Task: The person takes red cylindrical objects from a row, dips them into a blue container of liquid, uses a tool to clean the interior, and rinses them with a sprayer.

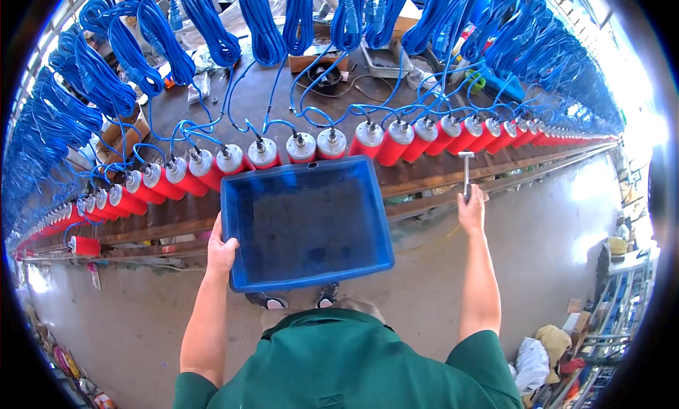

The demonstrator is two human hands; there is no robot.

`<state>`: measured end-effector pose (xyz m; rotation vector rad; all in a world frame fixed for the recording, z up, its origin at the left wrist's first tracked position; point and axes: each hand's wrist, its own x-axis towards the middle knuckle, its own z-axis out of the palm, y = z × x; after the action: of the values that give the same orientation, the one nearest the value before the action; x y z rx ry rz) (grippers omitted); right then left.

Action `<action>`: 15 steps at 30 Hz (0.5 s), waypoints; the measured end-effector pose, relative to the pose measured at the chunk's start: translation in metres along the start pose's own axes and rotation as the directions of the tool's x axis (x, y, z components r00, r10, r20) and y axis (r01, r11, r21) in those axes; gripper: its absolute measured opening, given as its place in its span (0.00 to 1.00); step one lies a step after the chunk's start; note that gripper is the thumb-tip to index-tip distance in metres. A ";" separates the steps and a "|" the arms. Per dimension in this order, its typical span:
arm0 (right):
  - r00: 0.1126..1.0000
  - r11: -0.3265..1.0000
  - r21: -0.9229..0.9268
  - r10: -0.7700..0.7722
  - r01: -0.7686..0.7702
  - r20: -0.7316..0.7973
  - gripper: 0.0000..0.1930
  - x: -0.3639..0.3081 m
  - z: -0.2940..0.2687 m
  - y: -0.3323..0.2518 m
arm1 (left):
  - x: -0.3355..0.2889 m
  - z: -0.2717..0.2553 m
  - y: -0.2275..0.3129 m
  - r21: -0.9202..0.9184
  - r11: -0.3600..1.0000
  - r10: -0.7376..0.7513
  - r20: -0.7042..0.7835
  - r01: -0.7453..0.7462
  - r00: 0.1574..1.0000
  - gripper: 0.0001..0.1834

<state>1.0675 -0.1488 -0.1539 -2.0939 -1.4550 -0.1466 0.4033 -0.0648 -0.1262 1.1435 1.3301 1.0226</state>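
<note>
My left hand [222,248] grips the left rim of a shallow blue plastic tray [385,229], thumb over the edge. Its inside is dark and shows nothing lying in it. The far rim sits close against a row of red cylinders with silver tops [262,153] on the bench. Out to the right, my right hand [472,205] is closed round the handle of a T-shaped metal tool [466,170], which looks like a small hammer. Its head points up, just in front of the red cylinders, apart from them.
Thin blue cables run from the cylinders to coiled blue cable bundles [263,27] hanging above the long dark bench [247,91]. One red cylinder [85,246] lies apart at the left. A grey tray [386,59] and boxes stand farther back. Bags [532,366] and a metal rack are at lower right.
</note>
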 end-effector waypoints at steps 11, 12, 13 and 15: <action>0.886 0.974 -0.019 0.213 -0.225 0.411 0.19 -0.016 0.108 -0.072 | 0.000 0.013 0.002 0.117 0.993 0.002 -0.036 0.002 0.999 0.51; 0.877 0.968 -0.053 0.246 -0.246 0.413 0.18 -0.012 0.115 -0.079 | -0.003 0.010 0.002 0.143 0.990 0.006 -0.052 0.002 0.999 0.51; 0.878 0.971 -0.047 0.233 -0.235 0.419 0.18 -0.009 0.117 -0.082 | -0.004 0.008 -0.001 0.142 0.990 0.006 -0.066 0.004 0.998 0.51; 0.833 0.953 -0.185 0.300 -0.240 0.465 0.17 -0.002 0.124 -0.094 | -0.003 0.002 -0.013 0.086 0.995 0.055 -0.045 -0.051 0.997 0.50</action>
<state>0.9543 -0.0647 -0.2201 -2.5355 -1.4183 0.4556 0.4040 -0.0698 -0.1382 1.2297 1.3987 1.0459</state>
